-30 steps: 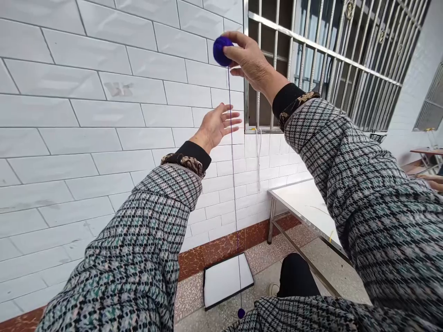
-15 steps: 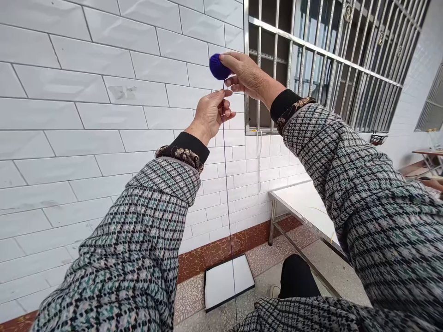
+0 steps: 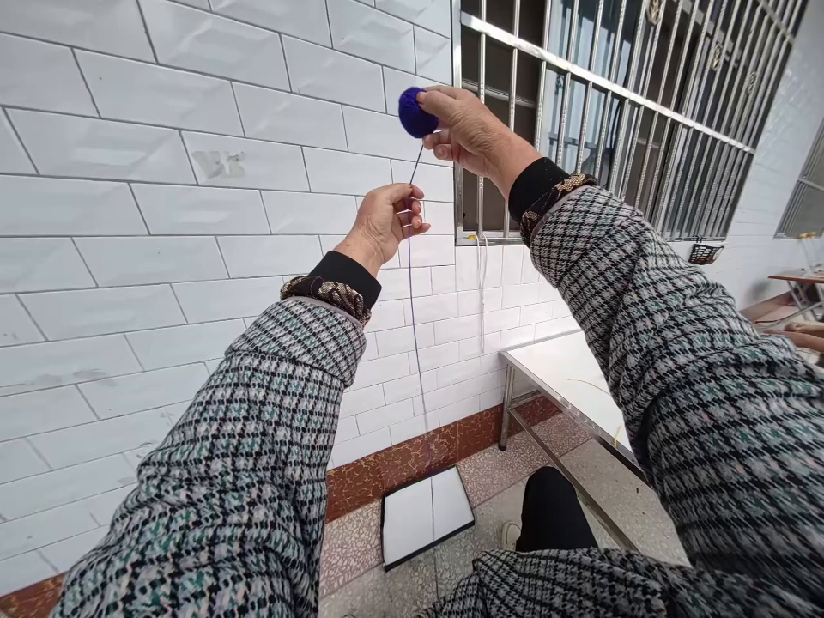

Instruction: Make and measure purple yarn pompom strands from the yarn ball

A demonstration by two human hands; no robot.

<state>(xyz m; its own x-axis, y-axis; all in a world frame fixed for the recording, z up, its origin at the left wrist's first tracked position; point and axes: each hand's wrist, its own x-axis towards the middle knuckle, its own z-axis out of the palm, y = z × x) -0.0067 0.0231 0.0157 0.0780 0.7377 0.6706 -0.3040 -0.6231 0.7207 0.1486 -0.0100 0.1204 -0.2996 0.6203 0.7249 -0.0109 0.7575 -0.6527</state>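
My right hand [image 3: 467, 130] is raised in front of the window bars and pinches a small purple yarn ball [image 3: 415, 112] at its fingertips. A thin purple strand [image 3: 412, 309] runs from the ball down toward the floor. My left hand [image 3: 386, 221] is lower, fingers closed round that strand a short way beneath the ball. Both arms wear checked grey sleeves with black cuffs.
A white tiled wall [image 3: 160, 215] fills the left. A barred window [image 3: 611, 103] is at the upper right. A steel table [image 3: 566, 386] stands at the right. On the floor lies a white square board [image 3: 425, 515]. Another person's hand [image 3: 804, 333] shows at the far right.
My left hand was open a second ago; it has closed on the strand and slid down it. The right hand with the ball dipped, then rose a little.
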